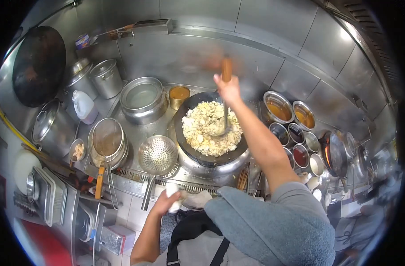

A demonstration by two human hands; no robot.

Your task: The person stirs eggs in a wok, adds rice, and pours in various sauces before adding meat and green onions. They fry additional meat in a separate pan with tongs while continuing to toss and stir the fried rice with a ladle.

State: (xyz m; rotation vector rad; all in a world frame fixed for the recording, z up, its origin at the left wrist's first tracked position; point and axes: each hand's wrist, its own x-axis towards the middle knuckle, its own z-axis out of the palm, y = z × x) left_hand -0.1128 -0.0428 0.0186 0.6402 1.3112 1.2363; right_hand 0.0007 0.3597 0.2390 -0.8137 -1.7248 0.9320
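My right hand is closed round the wooden handle of a ladle, which slants down from the hand. The ladle's bowl rests in a heap of fried rice, pale with yellowish bits, inside a dark wok on the burner. Near the front edge of the stove, my left hand is closed on a bunched white cloth. Whether that hand also grips something under the cloth cannot be seen. Just beyond it lies a perforated strainer, its handle pointing towards me.
Left of the wok stand a large pot of liquid, a tin and a mesh sieve over a pot. To the right are sauce bowls, several small containers and a wok with flame. A co-worker is at lower right.
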